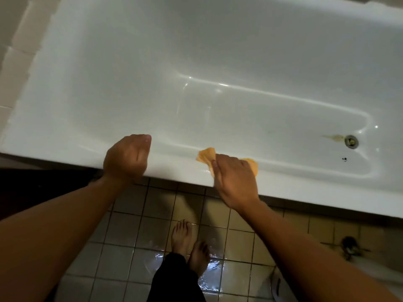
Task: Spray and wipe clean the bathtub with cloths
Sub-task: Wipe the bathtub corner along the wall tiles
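Note:
A white bathtub (196,62) fills the upper part of the view, its near rim running across the middle. My right hand (235,179) lies on that rim and presses an orange cloth (206,155) against the tub's inner near wall; the cloth sticks out past the fingers on both sides. My left hand (126,158) rests on the rim further left, fingers bent over the inner edge, holding nothing. No spray bottle is in view.
The drain (351,141) sits at the tub's right end with a yellowish stain beside it and small dark specks below. My bare feet (189,243) stand on wet, shiny floor tiles (122,247). A white fixture edge shows at the bottom right.

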Demonstrator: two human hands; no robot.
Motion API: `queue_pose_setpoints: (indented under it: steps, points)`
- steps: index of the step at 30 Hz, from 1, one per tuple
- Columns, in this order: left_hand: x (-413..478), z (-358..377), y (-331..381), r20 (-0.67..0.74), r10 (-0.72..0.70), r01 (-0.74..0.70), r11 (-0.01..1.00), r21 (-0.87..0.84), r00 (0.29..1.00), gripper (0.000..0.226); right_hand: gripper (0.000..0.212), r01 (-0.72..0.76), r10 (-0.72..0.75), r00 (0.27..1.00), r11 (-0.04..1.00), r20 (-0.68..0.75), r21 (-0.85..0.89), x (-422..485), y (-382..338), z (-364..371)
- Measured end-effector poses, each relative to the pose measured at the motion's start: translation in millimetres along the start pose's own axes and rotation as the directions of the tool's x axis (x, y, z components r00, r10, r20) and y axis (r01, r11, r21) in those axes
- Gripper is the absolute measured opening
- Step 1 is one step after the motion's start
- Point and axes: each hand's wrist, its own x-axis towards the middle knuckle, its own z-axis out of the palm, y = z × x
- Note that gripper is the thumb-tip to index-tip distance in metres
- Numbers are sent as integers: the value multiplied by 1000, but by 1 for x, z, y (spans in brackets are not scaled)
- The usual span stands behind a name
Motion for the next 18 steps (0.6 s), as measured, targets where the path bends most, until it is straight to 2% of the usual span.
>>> queue_pose_setpoints:
  steps: [5, 7, 9, 13, 18]
  points:
    - [-3, 2, 8, 51, -3, 2, 1000, 30, 999, 55, 26, 58, -55, 997, 997, 57, -53, -25, 53, -27]
    - [-1, 5, 6, 57, -3, 0, 999, 52, 998, 58, 29, 41, -39, 999, 997, 26, -71, -34, 71, -33]
    - [-1, 7, 2, 26, -5, 4, 1000, 20, 1000, 54, 31, -12, 6, 998, 995, -63, -95, -42, 76, -28]
    - [0, 9, -5, 13, -21, 22, 997, -77, 1000, 43, 28, -122, 89, 968, 984, -235, -128, -38, 32, -1]
    - [3, -12, -18, -12, 20, -22, 954, -298, 1000, 51, 32, -85, 52, 970, 988, -239, -132, 3, -62, 37]
